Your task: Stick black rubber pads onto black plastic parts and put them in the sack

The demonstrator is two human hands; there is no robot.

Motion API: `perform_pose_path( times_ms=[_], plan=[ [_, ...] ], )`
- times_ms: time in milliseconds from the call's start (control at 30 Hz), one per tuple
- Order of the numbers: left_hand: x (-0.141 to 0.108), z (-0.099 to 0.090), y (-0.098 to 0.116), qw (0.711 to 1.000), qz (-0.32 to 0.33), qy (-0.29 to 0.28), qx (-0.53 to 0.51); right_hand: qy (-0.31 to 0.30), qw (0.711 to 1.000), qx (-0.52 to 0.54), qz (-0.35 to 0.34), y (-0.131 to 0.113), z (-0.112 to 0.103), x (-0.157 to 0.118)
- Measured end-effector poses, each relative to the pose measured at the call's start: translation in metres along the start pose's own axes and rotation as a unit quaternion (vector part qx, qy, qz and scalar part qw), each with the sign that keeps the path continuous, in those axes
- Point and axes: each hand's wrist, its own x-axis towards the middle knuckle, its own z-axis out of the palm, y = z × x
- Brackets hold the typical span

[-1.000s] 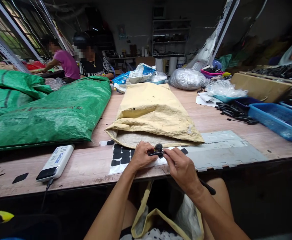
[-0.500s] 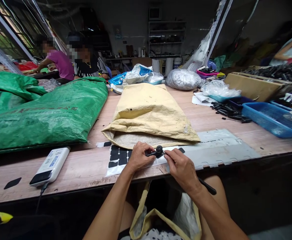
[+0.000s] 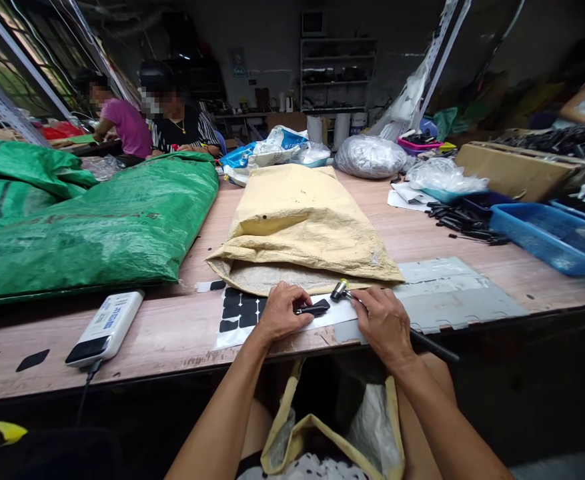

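My left hand is closed on the rear of a small black plastic piece, its flat end pointing right over a white sheet. In my right hand is a small hammer with a shiny metal head and a yellow face. Its head is just right of the black piece, apart from it, and its dark handle sticks out behind my wrist. Under my hands lies the white sheet of black stickers, next to a grey board.
A yellow woven sack lies just beyond my hands, a green sack to the left. A white power bank with a cable sits near the table edge. At right are a blue basket and black parts. Two people sit across.
The hammer has moved off the black piece, to the right and slightly up, and its head has turned. My left hand has stayed on the black piece.
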Motion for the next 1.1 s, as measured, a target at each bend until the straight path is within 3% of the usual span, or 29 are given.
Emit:
perform_pose_path(
  times_ms=[367,600,767,833,933,1000,1100],
  plan=[
    [0.001,-0.001,0.003,0.999,0.004,-0.026,0.020,-0.009,0.999,-0.034,0.020,-0.007,0.003,-0.002],
    [0.001,0.000,0.002,1.000,0.019,-0.006,0.011,-0.010,0.999,-0.045,0.024,-0.010,0.002,-0.002],
    [-0.020,-0.007,0.027,0.999,0.034,0.000,0.010,-0.012,0.998,-0.049,0.033,-0.011,0.001,-0.002],
    [-0.040,-0.007,0.045,0.997,0.057,-0.041,-0.008,-0.012,0.998,-0.050,0.033,-0.011,0.002,-0.002],
    [-0.073,0.007,0.065,0.984,0.073,-0.160,-0.018,-0.012,0.998,-0.053,0.034,-0.011,0.002,-0.002],
    [-0.091,0.028,0.067,0.973,0.055,-0.224,0.021,-0.011,0.998,-0.052,0.035,-0.011,0.002,-0.002],
    [-0.108,0.065,0.053,0.959,-0.005,-0.266,0.102,-0.014,0.998,-0.049,0.035,-0.011,0.002,-0.002]
  ],
)
